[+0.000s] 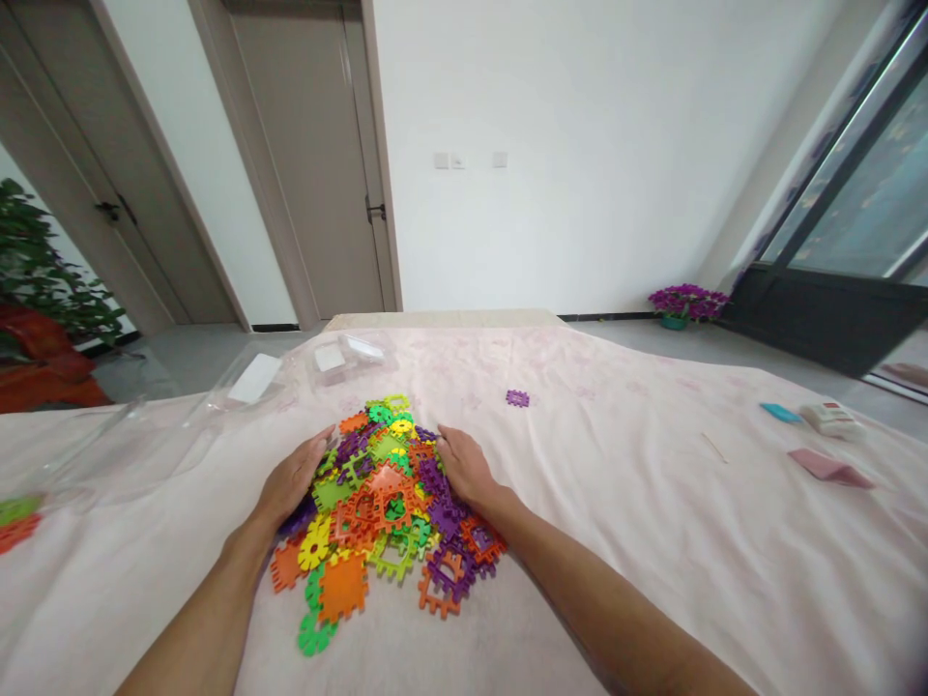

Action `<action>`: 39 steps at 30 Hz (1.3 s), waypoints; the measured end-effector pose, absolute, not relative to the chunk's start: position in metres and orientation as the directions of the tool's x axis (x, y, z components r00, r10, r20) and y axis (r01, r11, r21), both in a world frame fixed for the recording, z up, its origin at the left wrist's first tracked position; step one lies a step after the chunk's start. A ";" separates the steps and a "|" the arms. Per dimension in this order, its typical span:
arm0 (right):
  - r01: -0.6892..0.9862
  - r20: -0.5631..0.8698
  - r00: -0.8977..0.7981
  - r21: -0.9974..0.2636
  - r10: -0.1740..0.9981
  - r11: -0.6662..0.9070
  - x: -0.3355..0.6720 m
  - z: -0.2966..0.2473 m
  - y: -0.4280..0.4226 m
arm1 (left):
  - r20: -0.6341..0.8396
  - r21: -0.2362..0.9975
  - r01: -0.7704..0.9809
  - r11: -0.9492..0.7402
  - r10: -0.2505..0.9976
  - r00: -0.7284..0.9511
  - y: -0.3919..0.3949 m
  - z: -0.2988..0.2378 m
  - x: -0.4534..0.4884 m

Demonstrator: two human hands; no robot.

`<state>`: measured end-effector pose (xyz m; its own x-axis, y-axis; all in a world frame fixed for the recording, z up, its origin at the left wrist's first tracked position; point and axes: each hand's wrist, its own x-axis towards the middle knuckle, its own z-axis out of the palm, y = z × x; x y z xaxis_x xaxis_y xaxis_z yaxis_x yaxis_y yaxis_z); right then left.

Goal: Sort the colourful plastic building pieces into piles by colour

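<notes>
A heap of plastic interlocking building pieces (pixel 377 483) in orange, green, yellow and purple lies on the pink-white cloth. Some are notched squares, others are flower-shaped discs. My left hand (pixel 294 481) rests along the heap's left side, its fingers stretched out and touching the pieces. Against the right side lies my right hand (pixel 468 466), also flat with extended fingers. Neither hand grips a piece. Parts of the heap's edges are hidden behind the hands. A single purple piece (pixel 517 397) sits apart, beyond the heap to the right.
Clear plastic containers (pixel 348 358) lie at the far left of the bed-like surface covered by the cloth (pixel 616 503). Green and orange pieces (pixel 19 522) show at the left edge. On the right are a blue item (pixel 780 413), a white pack (pixel 830 420) and a pink item (pixel 830 468).
</notes>
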<state>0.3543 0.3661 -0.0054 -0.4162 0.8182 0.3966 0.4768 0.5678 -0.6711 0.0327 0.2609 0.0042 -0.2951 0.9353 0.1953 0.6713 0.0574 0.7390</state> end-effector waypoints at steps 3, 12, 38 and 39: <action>0.403 0.415 -0.413 -0.715 0.811 0.571 0.335 -0.002 0.334 | 0.165 0.740 0.670 0.062 0.948 -0.271 0.264 0.005 0.036; 0.397 0.257 -0.372 -0.825 0.892 0.403 0.348 0.021 0.374 | 0.183 0.776 0.631 -0.004 0.958 -0.219 0.331 0.004 0.014; 0.160 0.217 -0.809 -0.814 0.547 0.559 0.379 0.044 0.373 | 0.213 0.784 0.618 0.058 0.910 -0.356 0.290 0.032 0.028; 0.193 0.193 -0.830 -0.781 0.523 0.594 0.378 0.047 0.373 | 0.210 0.775 0.623 0.102 0.889 -0.406 0.282 0.025 0.025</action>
<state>0.3785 0.3726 0.0470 -0.8301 0.5233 0.1927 0.1929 0.5938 -0.7812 0.0246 0.2815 0.0253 -0.4065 0.8892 0.2098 0.6234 0.1020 0.7753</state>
